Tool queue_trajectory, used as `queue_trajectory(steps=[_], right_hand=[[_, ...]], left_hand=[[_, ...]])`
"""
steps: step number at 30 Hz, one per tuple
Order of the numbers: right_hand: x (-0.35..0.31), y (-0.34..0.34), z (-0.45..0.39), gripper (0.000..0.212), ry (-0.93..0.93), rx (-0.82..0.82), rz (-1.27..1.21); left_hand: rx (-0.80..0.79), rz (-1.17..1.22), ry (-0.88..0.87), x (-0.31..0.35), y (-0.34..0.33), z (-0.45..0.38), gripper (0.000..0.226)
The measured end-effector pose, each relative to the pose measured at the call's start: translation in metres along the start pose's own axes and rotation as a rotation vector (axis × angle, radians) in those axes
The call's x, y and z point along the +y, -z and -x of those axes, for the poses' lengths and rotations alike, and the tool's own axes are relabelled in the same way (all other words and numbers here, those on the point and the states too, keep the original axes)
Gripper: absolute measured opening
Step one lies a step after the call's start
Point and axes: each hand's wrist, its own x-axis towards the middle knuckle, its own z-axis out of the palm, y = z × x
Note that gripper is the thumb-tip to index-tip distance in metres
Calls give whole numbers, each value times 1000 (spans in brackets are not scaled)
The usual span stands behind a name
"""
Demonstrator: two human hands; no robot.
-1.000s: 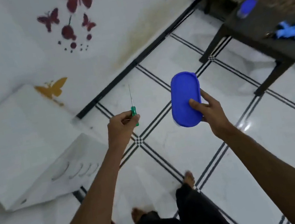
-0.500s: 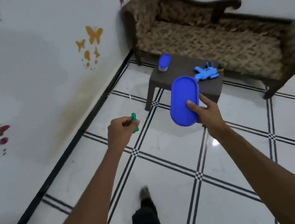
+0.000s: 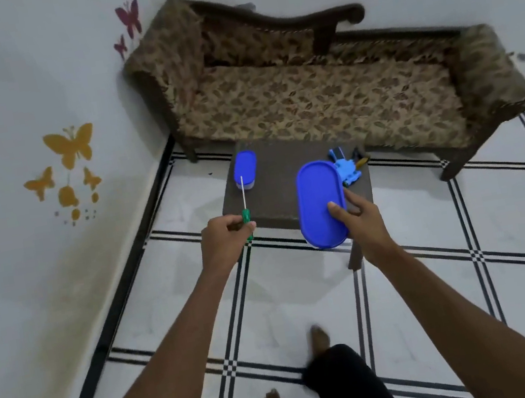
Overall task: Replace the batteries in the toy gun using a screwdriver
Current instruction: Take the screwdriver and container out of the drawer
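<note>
Closer now than a moment ago, a small table (image 3: 274,196) with the toy gun (image 3: 346,169) is approached. A screwdriver (image 3: 244,207) is gripped in the left hand (image 3: 226,239); a lidded blue box (image 3: 321,203), contents hidden, is pinched by the right hand (image 3: 357,214). Both should be set down gently beside the second box (image 3: 245,170).
</note>
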Motion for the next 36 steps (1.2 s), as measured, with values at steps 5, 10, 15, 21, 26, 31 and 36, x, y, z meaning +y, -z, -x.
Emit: queue_trajectory(steps=[5, 10, 15, 21, 26, 31, 36], right_hand=[[17, 8, -138, 54, -39, 46, 26], [50, 9, -260, 57, -160, 63, 68], [114, -1, -371, 54, -265, 38, 140], [190, -25, -469, 48, -316, 75, 176], [246, -34, -518, 51, -353, 113, 232], [264, -33, -535, 59, -356, 117, 245], [260, -29, -532, 53, -392, 170, 297]], left_hand=[[-11, -62, 54, 16, -71, -116, 21], [10, 4, 262, 7, -145, -210, 13], [8, -19, 374, -34, -221, -304, 17], [-56, -177, 369, -102, -287, -382, 15], [-33, -258, 401, -148, -325, -429, 14], [-39, -335, 399, -160, -335, -445, 19], [-47, -314, 395, -162, -335, -448, 27]])
